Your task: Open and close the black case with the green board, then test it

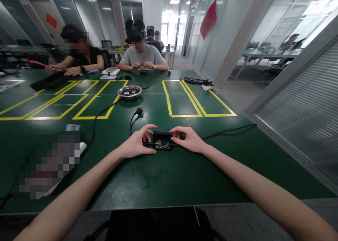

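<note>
An opened black power adapter (163,146) lies on the green table in front of me, its circuit board with copper-coloured coils showing. Its black cover (162,135) stands tilted up along the far side. My left hand (137,141) is curled around the adapter's left end, thumb at the near edge and index finger raised above. With thumb and fingers, my right hand (188,138) pinches the right end of the cover. Cords run out from both ends of the adapter; a black plug (138,111) lies just beyond my left hand.
A metal bowl (129,92) with small metal parts stands farther off. At left lies a partly blurred white power strip (82,147). Yellow tape (185,116) marks the green table (148,184). Black tools (198,81) lie at the far right. Two people work across the table.
</note>
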`<state>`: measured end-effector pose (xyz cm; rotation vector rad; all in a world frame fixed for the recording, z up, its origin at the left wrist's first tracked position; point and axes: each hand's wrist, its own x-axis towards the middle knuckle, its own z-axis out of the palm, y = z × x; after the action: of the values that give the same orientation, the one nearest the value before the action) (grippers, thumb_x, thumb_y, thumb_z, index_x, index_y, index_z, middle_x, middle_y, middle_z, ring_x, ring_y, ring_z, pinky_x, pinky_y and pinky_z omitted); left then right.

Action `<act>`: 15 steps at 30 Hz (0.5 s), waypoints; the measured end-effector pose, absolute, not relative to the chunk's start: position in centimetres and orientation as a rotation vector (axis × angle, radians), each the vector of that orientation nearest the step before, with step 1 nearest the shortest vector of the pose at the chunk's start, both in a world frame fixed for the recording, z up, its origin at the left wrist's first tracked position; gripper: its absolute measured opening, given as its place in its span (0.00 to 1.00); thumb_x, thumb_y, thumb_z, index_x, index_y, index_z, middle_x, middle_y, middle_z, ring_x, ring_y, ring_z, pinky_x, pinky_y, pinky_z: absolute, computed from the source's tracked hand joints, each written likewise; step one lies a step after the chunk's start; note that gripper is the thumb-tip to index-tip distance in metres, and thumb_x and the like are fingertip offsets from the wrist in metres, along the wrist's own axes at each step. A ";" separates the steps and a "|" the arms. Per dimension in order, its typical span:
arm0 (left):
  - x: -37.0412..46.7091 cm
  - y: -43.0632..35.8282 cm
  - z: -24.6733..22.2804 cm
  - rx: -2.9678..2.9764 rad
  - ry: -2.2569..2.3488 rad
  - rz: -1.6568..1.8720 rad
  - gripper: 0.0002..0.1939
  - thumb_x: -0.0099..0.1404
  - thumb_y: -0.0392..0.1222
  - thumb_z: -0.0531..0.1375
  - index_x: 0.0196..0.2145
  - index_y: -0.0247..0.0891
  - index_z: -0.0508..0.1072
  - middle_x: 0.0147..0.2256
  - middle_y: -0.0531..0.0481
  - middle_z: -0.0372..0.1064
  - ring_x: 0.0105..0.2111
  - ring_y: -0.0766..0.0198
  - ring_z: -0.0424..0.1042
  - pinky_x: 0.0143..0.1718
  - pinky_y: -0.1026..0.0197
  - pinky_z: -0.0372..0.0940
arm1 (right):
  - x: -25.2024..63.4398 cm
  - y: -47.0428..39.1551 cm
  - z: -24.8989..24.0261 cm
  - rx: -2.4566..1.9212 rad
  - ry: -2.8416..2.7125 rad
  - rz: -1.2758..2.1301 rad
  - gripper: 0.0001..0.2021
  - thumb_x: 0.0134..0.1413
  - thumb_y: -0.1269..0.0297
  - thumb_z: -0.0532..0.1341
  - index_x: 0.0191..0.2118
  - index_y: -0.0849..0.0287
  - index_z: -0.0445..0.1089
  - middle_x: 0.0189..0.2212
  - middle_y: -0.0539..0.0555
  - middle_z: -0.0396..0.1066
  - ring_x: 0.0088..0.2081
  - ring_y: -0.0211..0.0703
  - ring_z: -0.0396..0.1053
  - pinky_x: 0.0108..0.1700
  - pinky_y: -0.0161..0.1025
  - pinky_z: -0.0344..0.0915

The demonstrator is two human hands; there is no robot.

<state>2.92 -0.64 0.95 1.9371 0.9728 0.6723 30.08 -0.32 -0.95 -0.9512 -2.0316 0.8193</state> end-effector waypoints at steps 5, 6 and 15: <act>3.2 -0.9 1.5 2.049 0.982 0.601 0.27 0.54 0.42 0.70 0.51 0.40 0.73 0.36 0.53 0.72 0.35 0.61 0.70 0.37 0.60 0.66 | 30.1 -0.5 -0.7 -0.892 -2.104 0.775 0.07 0.58 0.66 0.63 0.42 0.58 0.76 0.35 0.54 0.77 0.33 0.41 0.73 0.35 0.38 0.72; 3.2 -0.9 1.6 2.053 0.971 0.598 0.25 0.54 0.42 0.70 0.50 0.40 0.73 0.36 0.53 0.72 0.34 0.62 0.70 0.38 0.60 0.66 | 30.1 -0.5 -0.7 -0.872 -2.123 0.764 0.07 0.58 0.67 0.63 0.42 0.58 0.76 0.36 0.54 0.77 0.34 0.40 0.73 0.35 0.38 0.71; 3.2 -0.9 1.2 2.098 0.992 0.609 0.19 0.56 0.45 0.69 0.44 0.39 0.76 0.34 0.52 0.74 0.32 0.62 0.70 0.37 0.60 0.65 | 30.4 -0.7 -0.6 -0.759 -2.217 0.760 0.11 0.55 0.72 0.60 0.43 0.58 0.73 0.39 0.55 0.76 0.39 0.44 0.74 0.39 0.40 0.71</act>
<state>3.21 -0.87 1.21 2.0979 0.9921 0.6090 30.42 -0.70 -0.61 -0.7593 -2.2165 0.7605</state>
